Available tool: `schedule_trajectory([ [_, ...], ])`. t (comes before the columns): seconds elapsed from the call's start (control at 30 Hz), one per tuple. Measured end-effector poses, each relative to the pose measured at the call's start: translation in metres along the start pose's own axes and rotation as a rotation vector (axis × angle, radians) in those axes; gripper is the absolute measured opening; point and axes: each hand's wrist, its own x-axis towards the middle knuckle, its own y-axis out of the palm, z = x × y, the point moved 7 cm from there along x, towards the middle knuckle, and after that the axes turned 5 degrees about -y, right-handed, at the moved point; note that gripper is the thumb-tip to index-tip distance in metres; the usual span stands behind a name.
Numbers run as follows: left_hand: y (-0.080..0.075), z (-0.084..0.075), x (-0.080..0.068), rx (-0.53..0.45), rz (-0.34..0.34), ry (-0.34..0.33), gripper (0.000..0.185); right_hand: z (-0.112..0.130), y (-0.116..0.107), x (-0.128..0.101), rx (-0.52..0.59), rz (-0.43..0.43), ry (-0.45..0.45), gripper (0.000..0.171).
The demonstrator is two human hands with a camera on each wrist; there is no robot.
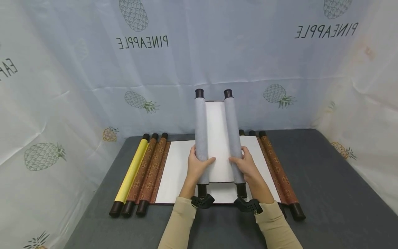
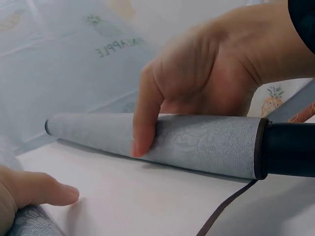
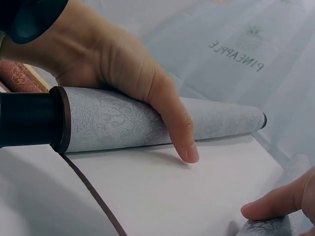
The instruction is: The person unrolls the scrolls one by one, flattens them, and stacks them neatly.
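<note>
A grey-blue patterned scroll [image 1: 216,138] is partly unrolled, with a strip of white paper between its two rolls and dark knobs at the ends. My left hand [image 1: 198,166] grips the left roll [image 2: 206,142] near its lower end, thumb lying over the front toward the paper. Around the right roll [image 3: 113,120] curls my right hand [image 1: 248,166], its thumb pointing inward. The rolls stand roughly parallel, raised above another scroll's white sheet [image 1: 175,169]. Fingers behind each roll are mostly hidden.
On the dark table [image 1: 335,186], brown patterned rolls [image 1: 154,169] and a yellow roll [image 1: 132,169] lie at the left. Another brown roll [image 1: 280,173] lies at the right. A pineapple-print curtain [image 1: 205,45] hangs behind and at both sides.
</note>
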Motion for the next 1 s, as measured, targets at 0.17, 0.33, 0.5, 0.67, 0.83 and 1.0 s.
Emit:
schedule_trajectory([
  [0.17, -0.003, 0.001, 0.000, 0.025, -0.005, -0.029, 0.079, -0.004, -0.002, 0.003, 0.007, -0.034, -0.003, 0.061],
  [0.33, -0.005, 0.005, 0.001, 0.013, 0.022, -0.089, 0.068, -0.005, -0.007, 0.004, -0.010, -0.060, 0.000, 0.063],
  [0.5, -0.004, 0.009, 0.002, -0.019, 0.059, -0.136, 0.066, -0.007, -0.011, 0.003, -0.006, -0.057, 0.043, 0.074],
  [0.67, -0.003, 0.009, 0.002, -0.025, 0.081, -0.141, 0.067, -0.009, -0.015, 0.003, 0.005, -0.057, 0.051, 0.077],
  [0.83, -0.005, 0.004, 0.000, -0.003, 0.113, -0.126, 0.063, -0.010, -0.020, 0.004, -0.019, -0.070, 0.043, 0.071],
  [1.0, -0.011, -0.016, -0.013, 0.039, 0.140, -0.101, 0.058, -0.011, -0.022, 0.006, -0.050, -0.073, 0.025, 0.065],
])
